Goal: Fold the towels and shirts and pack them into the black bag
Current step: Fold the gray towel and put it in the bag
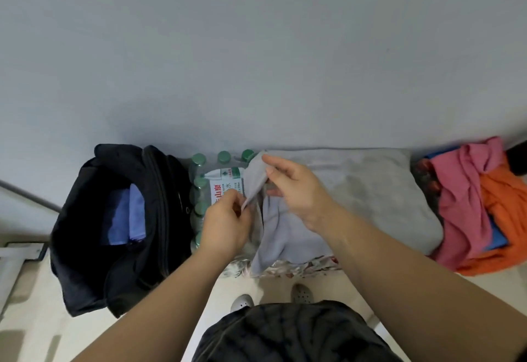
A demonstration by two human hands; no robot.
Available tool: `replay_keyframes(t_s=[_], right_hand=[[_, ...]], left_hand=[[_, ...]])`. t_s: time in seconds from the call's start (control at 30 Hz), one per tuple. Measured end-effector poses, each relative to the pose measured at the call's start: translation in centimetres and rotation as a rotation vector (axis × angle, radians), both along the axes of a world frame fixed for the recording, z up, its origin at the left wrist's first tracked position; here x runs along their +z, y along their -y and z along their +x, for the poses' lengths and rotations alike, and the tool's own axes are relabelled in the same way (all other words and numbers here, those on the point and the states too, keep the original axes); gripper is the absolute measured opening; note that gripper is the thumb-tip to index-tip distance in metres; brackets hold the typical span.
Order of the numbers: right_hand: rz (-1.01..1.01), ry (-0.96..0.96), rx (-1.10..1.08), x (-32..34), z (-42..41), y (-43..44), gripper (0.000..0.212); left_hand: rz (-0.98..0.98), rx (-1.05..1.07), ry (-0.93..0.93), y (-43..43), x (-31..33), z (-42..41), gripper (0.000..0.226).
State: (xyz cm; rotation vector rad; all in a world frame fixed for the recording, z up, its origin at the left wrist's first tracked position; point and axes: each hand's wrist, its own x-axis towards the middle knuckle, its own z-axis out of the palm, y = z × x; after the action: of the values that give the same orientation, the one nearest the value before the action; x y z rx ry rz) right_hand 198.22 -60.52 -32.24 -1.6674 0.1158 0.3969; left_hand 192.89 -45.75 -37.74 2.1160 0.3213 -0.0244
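A grey towel (pixel 368 190) lies spread over a low surface against the wall. My left hand (pixel 225 227) pinches its lifted left edge near the bottom. My right hand (pixel 296 190) pinches the same edge higher up, raising a corner of the cloth. To the left on the floor stands the open black bag (pixel 85 247), with a folded blue cloth (pixel 127 219) inside it. At the far right lies a heap of clothes: a pink shirt (pixel 462 204) on top of an orange one (pixel 504 204), with some blue cloth under them.
A shrink-wrapped pack of green-capped water bottles (pixel 216 184) stands between the bag and the towel. A floral cover (pixel 291 269) shows under the towel's front edge. My feet in grey clogs (pixel 242 303) stand on the pale floor. The wall is right behind everything.
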Motion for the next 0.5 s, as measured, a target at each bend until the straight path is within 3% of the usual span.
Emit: replay_keyframes(t_s=[0.1, 0.33, 0.5], right_hand=[[0.153, -0.032, -0.101, 0.2, 0.6, -0.2, 0.031], [0.422, -0.124, -0.217, 0.8, 2.0, -2.4, 0.028], [0.476, -0.16, -0.258, 0.2, 3.1, -3.4, 0.026]], left_hand=[[-0.121, 0.05, -0.021, -0.9, 1.2, -0.7, 0.018], [-0.094, 0.023, -0.189, -3.0, 1.8, -3.1, 0.014], [-0.103, 0.156, -0.09, -3.5, 2.0, -4.7, 0.025]])
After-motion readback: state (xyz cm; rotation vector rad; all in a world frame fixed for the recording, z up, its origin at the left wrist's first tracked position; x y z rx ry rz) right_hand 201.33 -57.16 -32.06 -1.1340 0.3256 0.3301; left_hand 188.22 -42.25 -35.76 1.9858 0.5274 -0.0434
